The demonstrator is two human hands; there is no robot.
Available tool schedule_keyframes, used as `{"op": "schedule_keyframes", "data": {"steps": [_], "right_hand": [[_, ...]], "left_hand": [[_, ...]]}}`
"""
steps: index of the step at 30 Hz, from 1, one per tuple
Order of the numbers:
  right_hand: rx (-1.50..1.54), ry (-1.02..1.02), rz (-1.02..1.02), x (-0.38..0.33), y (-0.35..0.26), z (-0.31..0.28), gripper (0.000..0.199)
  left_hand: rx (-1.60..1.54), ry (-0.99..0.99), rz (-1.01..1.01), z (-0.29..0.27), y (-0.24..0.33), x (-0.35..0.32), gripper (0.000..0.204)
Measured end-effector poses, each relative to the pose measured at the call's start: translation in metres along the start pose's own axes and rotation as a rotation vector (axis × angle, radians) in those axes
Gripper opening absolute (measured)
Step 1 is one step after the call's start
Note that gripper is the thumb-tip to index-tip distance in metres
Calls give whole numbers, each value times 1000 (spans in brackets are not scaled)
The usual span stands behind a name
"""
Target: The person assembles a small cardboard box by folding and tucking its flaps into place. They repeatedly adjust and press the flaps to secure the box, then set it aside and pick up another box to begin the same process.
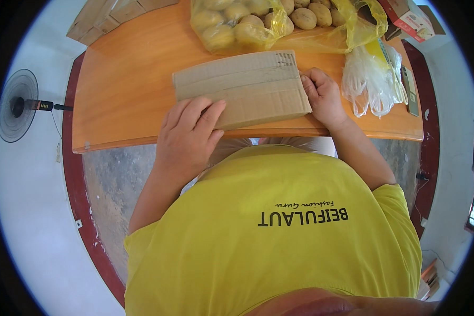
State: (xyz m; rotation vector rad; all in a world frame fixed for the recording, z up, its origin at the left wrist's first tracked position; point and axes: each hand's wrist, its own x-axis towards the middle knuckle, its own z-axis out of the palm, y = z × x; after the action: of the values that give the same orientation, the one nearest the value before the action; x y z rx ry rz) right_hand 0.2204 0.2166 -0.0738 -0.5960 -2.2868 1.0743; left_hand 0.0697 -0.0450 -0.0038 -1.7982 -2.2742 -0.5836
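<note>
Flattened cardboard box (pixel 242 89) pinned on the tabletop (pixel 126 100): left hand (pixel 187 134) pressing flat with fingers spread, right hand (pixel 324 97) pinching its end, steadying it. Beyond the fingers, bagged potatoes (pixel 247 23).

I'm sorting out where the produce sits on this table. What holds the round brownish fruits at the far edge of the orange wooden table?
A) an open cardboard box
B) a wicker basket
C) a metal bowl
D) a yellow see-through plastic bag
D: the round brownish fruits lie inside a yellow see-through plastic bag, beyond the flat brown cardboard piece on the orange wooden table.
</note>
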Motion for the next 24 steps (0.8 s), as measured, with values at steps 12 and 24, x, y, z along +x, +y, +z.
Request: {"op": "schedule_keyframes", "data": {"steps": [12, 24], "right_hand": [[67, 11, 50, -1, 5, 3, 18], [-24, 29, -16, 0, 4, 2, 17]], "left_hand": [[-27, 68, -54, -4, -15, -18, 45], [-538, 191, -259, 14, -51, -30, 46]]}}
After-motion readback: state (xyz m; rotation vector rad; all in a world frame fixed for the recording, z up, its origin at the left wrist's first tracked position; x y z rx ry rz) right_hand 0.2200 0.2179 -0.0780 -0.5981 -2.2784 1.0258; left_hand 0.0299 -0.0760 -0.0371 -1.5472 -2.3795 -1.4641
